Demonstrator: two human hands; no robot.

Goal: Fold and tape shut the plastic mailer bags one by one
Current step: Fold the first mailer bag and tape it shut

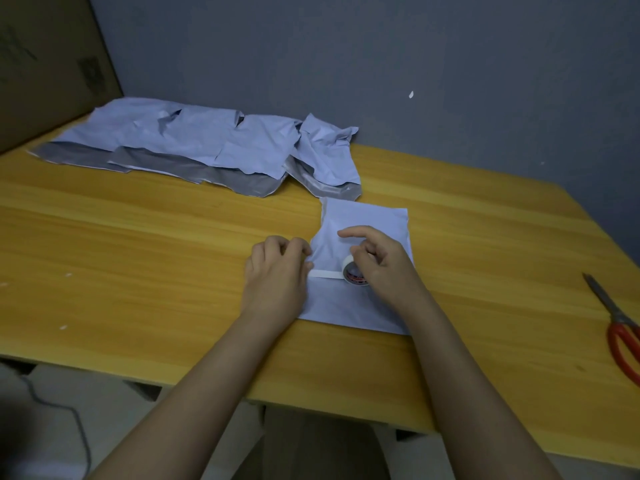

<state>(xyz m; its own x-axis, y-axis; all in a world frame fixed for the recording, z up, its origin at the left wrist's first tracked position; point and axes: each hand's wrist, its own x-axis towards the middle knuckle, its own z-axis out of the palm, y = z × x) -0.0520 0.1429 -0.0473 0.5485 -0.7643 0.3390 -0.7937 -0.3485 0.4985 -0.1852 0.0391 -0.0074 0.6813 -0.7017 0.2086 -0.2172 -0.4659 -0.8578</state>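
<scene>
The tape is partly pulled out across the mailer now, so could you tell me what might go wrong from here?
1. The strip between the left hand and the roll could twist or stick crooked on the mailer.
2. The scissors lie far right near the table edge; reaching for them means releasing something, and the fold may spring open.

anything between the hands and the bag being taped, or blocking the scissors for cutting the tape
Nothing visible. The left hand pins the tape end at the folded mailer bag's left edge; the right hand holds the tape roll on it. The table between it and the scissors is bare.
</scene>
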